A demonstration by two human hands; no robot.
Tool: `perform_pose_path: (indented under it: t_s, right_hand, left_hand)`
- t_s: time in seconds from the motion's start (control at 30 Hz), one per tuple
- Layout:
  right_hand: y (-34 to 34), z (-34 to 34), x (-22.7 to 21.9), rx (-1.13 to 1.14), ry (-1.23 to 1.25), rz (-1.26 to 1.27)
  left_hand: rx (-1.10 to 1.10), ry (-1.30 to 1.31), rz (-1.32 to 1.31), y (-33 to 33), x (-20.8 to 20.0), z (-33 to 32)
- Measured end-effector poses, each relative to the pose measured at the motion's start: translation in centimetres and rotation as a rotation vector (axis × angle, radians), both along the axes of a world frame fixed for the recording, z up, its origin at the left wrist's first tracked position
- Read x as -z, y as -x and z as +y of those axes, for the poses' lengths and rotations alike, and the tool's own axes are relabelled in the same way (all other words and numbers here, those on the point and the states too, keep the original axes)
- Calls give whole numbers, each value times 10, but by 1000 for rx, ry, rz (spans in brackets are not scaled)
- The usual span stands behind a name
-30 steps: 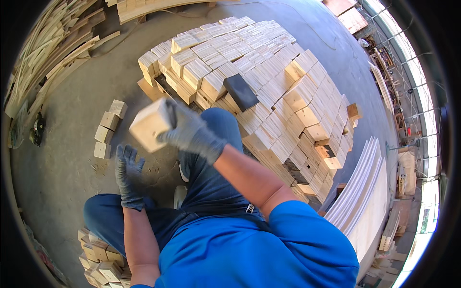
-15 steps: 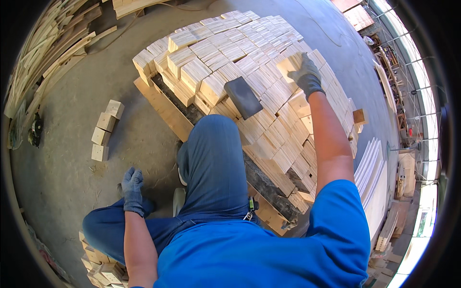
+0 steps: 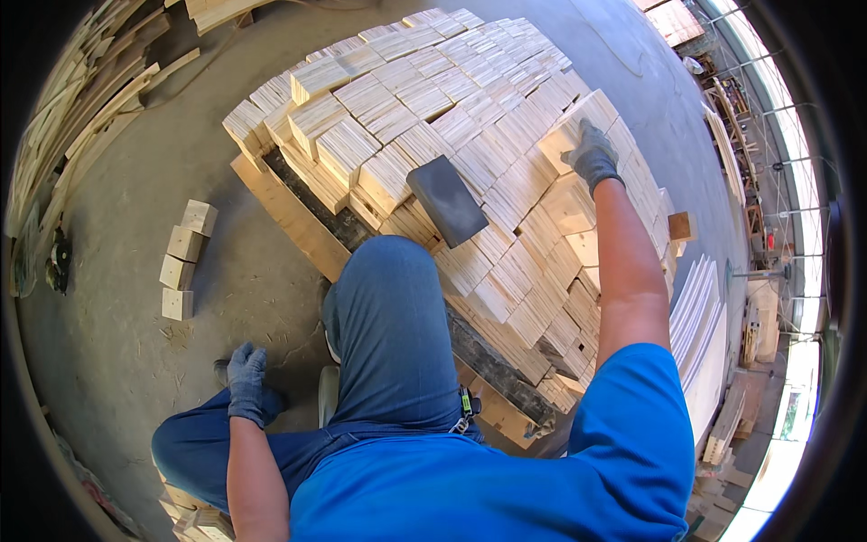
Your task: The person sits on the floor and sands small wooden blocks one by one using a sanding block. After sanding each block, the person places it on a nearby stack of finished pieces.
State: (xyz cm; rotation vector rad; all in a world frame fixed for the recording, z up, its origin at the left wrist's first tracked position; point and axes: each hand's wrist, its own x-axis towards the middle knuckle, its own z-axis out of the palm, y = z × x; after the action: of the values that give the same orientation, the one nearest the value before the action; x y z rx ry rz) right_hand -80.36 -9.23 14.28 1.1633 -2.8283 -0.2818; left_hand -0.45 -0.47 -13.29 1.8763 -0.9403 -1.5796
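My right hand [image 3: 592, 155], in a grey glove, grips a pale wooden block [image 3: 562, 135] at the right part of a large stack of wooden blocks [image 3: 397, 113]. Its thumb lies against the block's near side, while the fingers reach over the top. Low at the left, my gloved left hand [image 3: 246, 375] hangs beside my bent left knee, its fingers loosely extended and nothing seen in them. A dark grey rectangular block [image 3: 447, 200] rests on the stack in front of my raised right knee.
Several wooden blocks [image 3: 183, 257] stand in a row on the concrete floor at left. More blocks [image 3: 200, 519] lie below my left knee. Long timber strips [image 3: 81, 117] are piled at the far left, white sheets [image 3: 695, 334] at right. A wooden pallet edge [image 3: 293, 221] runs under the stack.
My right hand has shifted slightly right and nearer, staying on the block. The view has moved a little, so the stack appears farther left. My left hand remains low beside the knee.
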Motion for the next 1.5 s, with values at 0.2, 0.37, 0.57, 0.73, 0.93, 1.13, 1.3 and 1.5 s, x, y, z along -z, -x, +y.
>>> perform_pose_path:
  t_s: [0.2, 0.37, 0.57, 0.73, 0.93, 1.13, 1.3, 1.5]
  right_hand:
    - [-13, -6, 7, 53, -123, 29]
    - [-18, -1, 27, 100, -66, 125]
    - [-49, -22, 10, 3, -27, 161]
    - [-26, -17, 26, -466, 223, 158]
    - [-217, -63, -12, -514, 135, -35]
    - [-352, -73, 10, -746, 164, -211]
    - [-441, -77, 53, -870, 214, -559]
    - [-507, -70, 108, -909, 72, -843]
  left_hand:
    - [68, -1, -10, 5, 10, 0]
    - [196, 68, -74, 4, 17, -4]
    - [192, 81, -128, 14, -15, 0]
    - [210, 140, -201, 30, -38, -12]
    - [242, 118, -186, 38, -77, -13]
    - [230, 171, -186, 36, -109, -12]
    - [204, 136, -211, 17, -120, -10]
    - [20, 117, -239, 2, -112, -13]
